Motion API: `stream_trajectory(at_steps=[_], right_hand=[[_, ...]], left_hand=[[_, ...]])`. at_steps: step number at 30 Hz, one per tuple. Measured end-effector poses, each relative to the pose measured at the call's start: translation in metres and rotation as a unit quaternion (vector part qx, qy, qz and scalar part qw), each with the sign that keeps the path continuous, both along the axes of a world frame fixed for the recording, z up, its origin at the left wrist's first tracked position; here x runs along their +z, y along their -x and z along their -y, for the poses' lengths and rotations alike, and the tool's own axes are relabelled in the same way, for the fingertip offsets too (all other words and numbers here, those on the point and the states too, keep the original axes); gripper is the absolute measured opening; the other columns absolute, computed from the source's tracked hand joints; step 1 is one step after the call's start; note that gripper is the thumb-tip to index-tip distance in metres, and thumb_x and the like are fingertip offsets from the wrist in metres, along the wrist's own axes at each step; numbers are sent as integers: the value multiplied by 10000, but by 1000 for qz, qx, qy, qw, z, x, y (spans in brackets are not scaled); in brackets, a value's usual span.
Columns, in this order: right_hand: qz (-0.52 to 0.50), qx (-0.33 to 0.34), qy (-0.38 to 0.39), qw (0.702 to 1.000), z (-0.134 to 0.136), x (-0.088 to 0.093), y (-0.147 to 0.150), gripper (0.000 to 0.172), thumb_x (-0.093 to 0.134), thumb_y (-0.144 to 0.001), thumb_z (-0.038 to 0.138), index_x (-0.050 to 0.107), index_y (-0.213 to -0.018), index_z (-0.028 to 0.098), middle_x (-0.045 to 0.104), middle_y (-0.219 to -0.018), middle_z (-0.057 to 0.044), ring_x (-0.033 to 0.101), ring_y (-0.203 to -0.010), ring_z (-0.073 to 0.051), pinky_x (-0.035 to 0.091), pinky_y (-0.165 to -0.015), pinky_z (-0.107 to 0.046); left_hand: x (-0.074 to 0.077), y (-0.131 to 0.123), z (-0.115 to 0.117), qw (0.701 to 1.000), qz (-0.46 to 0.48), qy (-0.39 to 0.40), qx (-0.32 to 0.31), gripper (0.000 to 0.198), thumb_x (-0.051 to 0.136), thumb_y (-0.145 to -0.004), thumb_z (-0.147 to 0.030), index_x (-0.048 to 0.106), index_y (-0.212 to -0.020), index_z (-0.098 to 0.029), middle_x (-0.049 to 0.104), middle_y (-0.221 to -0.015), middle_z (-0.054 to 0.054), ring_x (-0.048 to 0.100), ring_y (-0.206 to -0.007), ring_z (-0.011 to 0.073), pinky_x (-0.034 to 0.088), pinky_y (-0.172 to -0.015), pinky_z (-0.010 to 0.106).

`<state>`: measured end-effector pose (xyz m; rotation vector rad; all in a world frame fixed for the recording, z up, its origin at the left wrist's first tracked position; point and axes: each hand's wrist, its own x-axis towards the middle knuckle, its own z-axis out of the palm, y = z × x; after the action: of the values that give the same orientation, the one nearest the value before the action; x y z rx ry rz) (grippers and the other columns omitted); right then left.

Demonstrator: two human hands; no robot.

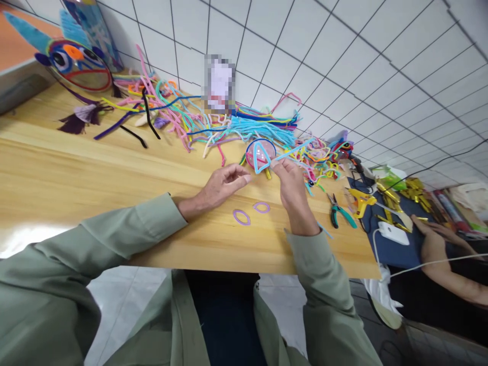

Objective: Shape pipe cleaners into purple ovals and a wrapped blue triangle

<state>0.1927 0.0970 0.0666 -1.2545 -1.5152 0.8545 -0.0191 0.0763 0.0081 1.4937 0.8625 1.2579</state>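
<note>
A light blue pipe cleaner, bent into a triangle with a long straight tail, is pinched between the thumb and fingers of my right hand. Its tail runs up and to the right. Left of the triangle, my left hand is open, fingers loosely curled and thumb apart, with nothing visible in it. Behind the triangle is a clear pinkish round piece with a dark blue rim. Below the hands, two purple leaf-shaped loops lie on the wooden table: one loop to the left, the other loop to the right.
Heaped pipe cleaners line the tiled wall, near a blurred phone-like object. A decorated mask stands far left. Pliers and a yellow glue gun lie right, near a white power block and another person's arm.
</note>
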Motion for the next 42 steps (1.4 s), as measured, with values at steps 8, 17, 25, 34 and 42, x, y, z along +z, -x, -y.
stream_trajectory(at_steps=[8,17,25,34,42], right_hand=[[72,49,36,996,33,-21,3,261,681,-951,489,634,-819,268,670,-823,1,600,-821,-205,476,-823,-378],[107,73,33,991,34,-21,2,170,689,-909,363,646,-780,262,694,-789,2,608,-774,-194,470,-740,-357],[60,99,99,988,34,-27,1,224,753,-860,387,641,-723,250,588,-690,26,479,-653,-146,371,-570,-298],[-32,145,141,979,32,-28,-6,267,787,-889,512,738,-847,253,710,-801,-9,641,-775,-184,515,-676,-319],[-86,150,147,974,33,-27,-4,265,871,-815,469,730,-882,255,710,-799,8,638,-755,-170,524,-712,-326]], left_hand=[[18,0,1,992,27,90,-79,429,837,-854,-589,737,-941,-181,727,-833,23,641,-757,150,496,-687,265],[16,9,-10,977,12,177,-121,336,872,-822,-476,776,-946,-178,809,-933,36,724,-822,158,552,-774,283],[25,9,-10,973,-69,175,-132,272,904,-794,-371,790,-878,-139,784,-800,41,702,-724,150,550,-708,276],[24,8,-9,976,-77,165,-119,165,843,-844,-295,797,-856,-138,785,-786,33,724,-735,157,614,-779,300],[25,5,-5,977,-35,174,-114,143,841,-829,-271,800,-846,-135,796,-798,38,724,-742,148,576,-753,267]])
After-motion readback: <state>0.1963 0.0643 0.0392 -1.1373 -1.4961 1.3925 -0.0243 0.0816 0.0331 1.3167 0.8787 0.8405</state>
